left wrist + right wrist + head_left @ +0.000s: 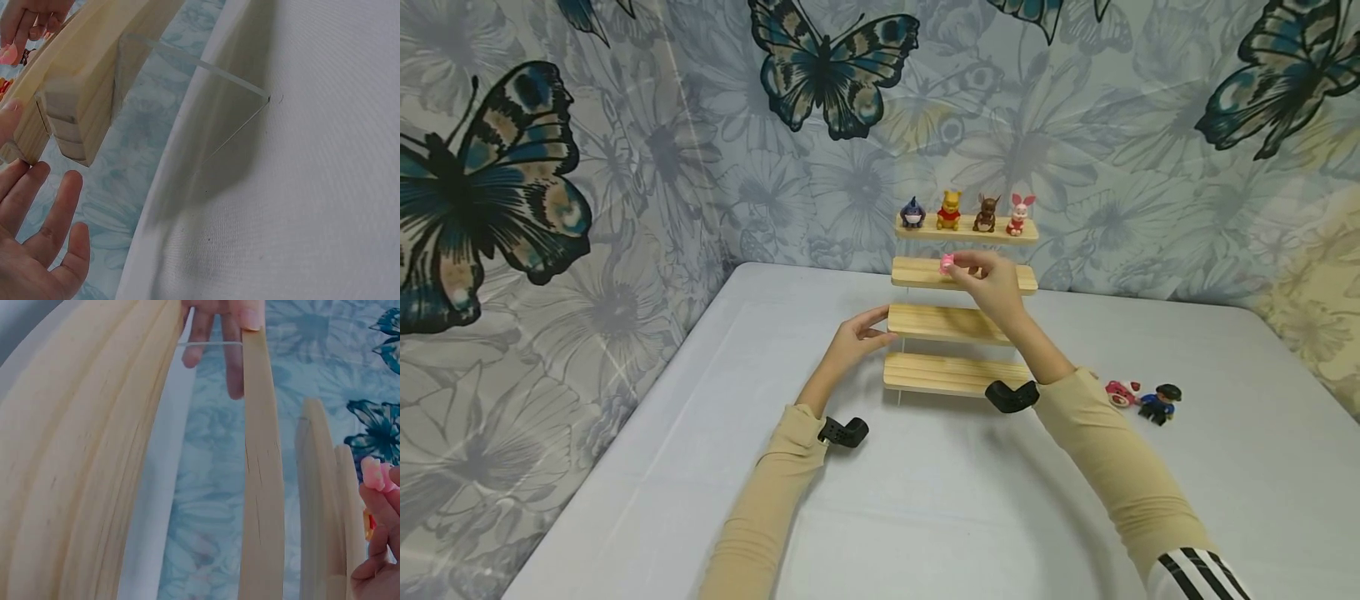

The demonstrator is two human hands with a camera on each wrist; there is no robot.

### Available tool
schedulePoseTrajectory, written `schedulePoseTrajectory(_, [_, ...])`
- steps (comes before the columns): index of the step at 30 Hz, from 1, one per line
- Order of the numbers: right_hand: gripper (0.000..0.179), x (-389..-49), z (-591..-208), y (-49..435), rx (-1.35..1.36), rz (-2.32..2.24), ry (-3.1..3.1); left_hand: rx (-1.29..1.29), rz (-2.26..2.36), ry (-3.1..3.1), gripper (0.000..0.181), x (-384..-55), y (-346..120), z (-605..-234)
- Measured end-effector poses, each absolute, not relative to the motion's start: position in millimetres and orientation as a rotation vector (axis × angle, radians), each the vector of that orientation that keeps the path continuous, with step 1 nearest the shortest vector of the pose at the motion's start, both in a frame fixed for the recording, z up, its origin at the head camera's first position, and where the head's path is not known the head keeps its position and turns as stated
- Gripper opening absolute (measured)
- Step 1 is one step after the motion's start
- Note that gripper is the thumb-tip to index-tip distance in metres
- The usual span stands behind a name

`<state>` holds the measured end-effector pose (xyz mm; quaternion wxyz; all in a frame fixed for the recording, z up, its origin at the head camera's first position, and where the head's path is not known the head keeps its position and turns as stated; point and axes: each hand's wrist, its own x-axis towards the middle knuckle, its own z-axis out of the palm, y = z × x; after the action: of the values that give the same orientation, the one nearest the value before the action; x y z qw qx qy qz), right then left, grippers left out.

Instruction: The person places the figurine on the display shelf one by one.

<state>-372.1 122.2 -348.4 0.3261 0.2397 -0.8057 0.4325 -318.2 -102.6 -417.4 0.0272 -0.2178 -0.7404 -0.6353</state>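
Note:
My right hand (991,283) pinches a small pink toy figure (947,263) between thumb and fingertips, close over the second wooden shelf (917,272) from the top. The same pink figure (377,475) shows at the right edge of the right wrist view. At the stand's left side, my left hand (854,337) grips the end of the third shelf (947,323); its thumb (251,317) lies at the plank's front edge. Two lower fingers (76,250) of that hand spread free of the wood. The top shelf (966,236) bears several figures, including a yellow bear (949,211) in red.
The lowest shelf (955,375) stands in front, near the right wrist's black camera (1011,397). To the right on the white table (940,517) lie a pink-and-red figure (1122,393) and a dark-capped figure (1161,404). A butterfly-patterned cloth (850,192) hangs behind.

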Motion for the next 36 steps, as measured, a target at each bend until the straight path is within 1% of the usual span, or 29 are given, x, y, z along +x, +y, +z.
schedulePoseTrajectory(2, [0.018,-370.7,-346.8,117.0,0.636,1.136,-2.118,-0.683,-1.951,-2.272,0.053,-325.8,-102.8,-427.3])
schedulePoseTrajectory(4, [0.02,-365.2,-342.5,111.1,0.644,1.162,-2.144,-0.699,-1.913,-2.26,0.051,-340.0,-103.4,-446.3])
schedulePoseTrajectory(7, [0.023,-354.4,-334.8,102.8,0.661,1.202,-2.185,-0.706,-1.936,-2.285,0.053,-338.1,-104.0,-443.7])
schedulePoseTrajectory(9, [0.023,-346.5,-328.5,97.7,0.677,1.248,-2.208,-0.686,-1.958,-2.314,0.055,-330.7,-103.9,-432.8])
schedulePoseTrajectory(14, [0.025,-342.9,-321.6,86.6,0.697,1.259,-2.246,-0.642,-1.95,-2.344,0.055,-323.6,-105.3,-419.6])
schedulePoseTrajectory(21, [0.022,-344.4,-324.0,78.2,0.725,1.209,-2.265,-0.698,-1.898,-2.292,0.051,-340.5,-105.6,-444.3])
schedulePoseTrajectory(24, [0.021,-341.6,-321.7,74.3,0.731,1.194,-2.261,-0.699,-1.902,-2.286,0.052,-340.7,-105.2,-444.9])
schedulePoseTrajectory(25, [0.021,-341.4,-322.0,73.2,0.729,1.186,-2.257,-0.69,-1.911,-2.301,0.052,-335.4,-105.1,-438.5])
schedulePoseTrajectory(30, [0.021,-350.7,-330.4,70.5,0.689,1.08,-2.255,-0.672,-1.913,-2.32,0.053,-335.6,-104.6,-438.1])
schedulePoseTrajectory(32, [0.02,-349.5,-329.7,68.9,0.689,1.068,-2.239,-0.675,-1.904,-2.313,0.052,-341.4,-104.5,-445.0])
schedulePoseTrajectory(36, [0.02,-340.9,-324.3,65.1,0.697,1.087,-2.194,-0.678,-1.896,-2.319,0.053,-337.8,-104.1,-441.0])
